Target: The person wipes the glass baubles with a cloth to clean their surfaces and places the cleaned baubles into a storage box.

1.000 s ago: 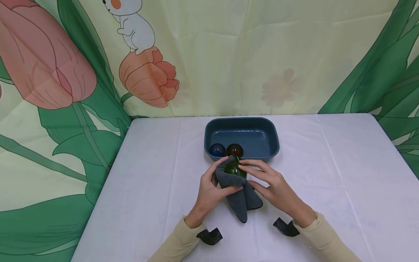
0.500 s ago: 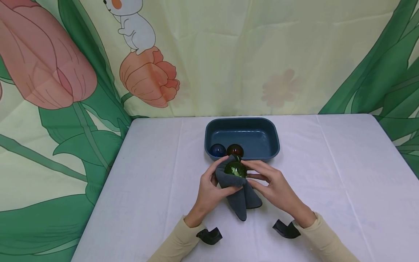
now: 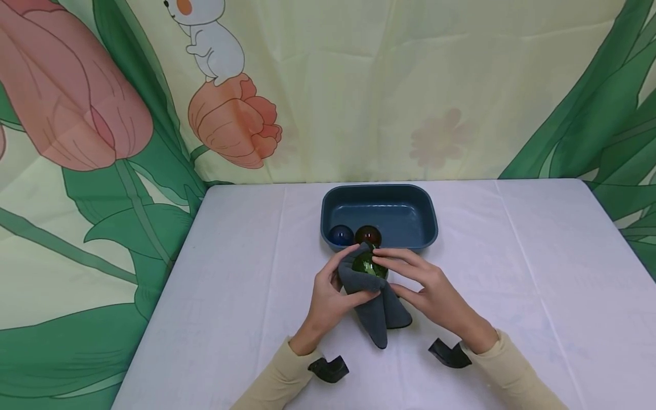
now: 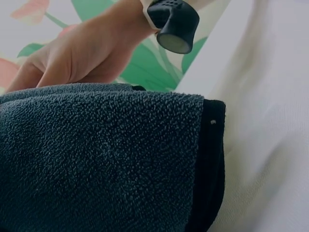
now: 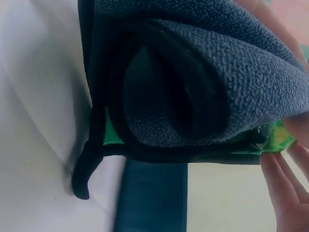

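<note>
In the head view my left hand grips a dark grey-blue terry cloth from the left, thumb in front and fingers behind. A shiny green glass ball sits in the cloth's fold, its lower part covered. My right hand holds the ball from the right, fingertips on its top and thumb low by the cloth. Two cloth corners hang below the hands. The cloth fills much of the left wrist view. Seen from the right wrist, the cloth curls over, with the green ball at its edge.
Just behind the hands stands a dark blue rectangular tray. A blue ball and a brown-red ball lie in its near left part. White cloth covers the table; a printed curtain hangs behind it.
My right fingers slip down the ball's right side half a second ago, then return over its top. The ball's glints shift; the left hand stays in place.
</note>
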Demonstrator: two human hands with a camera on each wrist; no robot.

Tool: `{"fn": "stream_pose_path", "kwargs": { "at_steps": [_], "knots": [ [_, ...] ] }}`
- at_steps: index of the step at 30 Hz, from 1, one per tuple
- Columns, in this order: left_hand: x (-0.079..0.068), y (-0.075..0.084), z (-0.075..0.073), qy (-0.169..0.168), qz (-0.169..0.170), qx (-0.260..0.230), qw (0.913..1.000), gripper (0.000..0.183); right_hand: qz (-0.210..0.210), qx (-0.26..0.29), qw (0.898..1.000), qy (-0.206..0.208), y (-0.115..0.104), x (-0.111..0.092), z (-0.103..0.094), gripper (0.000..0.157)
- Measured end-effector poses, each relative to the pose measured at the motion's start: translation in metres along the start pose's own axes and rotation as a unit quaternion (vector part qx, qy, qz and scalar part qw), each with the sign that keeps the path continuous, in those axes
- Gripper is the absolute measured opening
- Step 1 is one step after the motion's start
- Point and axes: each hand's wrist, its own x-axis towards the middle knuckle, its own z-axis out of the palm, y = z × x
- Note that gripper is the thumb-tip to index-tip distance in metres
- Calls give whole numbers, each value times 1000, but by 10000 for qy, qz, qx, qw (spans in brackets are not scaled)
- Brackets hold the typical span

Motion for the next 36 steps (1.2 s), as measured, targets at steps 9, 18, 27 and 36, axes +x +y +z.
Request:
{"fn": "stream_pose_path", "kwargs": {
  "at_steps": [9,18,27,36],
  "knots": [
    [-1,0,-1,-57,-40,82,9999,72,396,601,9974,60,0,-1,3,61],
    [0,-2,-2,-80,58,69,9999,73,852,1072,9906,-12,-1,0,5,54],
    [-1,-4,-3,10,39,66,10000,71,246,253,9994,5,-2,0,-2,64],
    [-2,-3,-2,45,16,53,10000,70,-265,-7,9995,168,-1,0,3,70]
  ]
}}
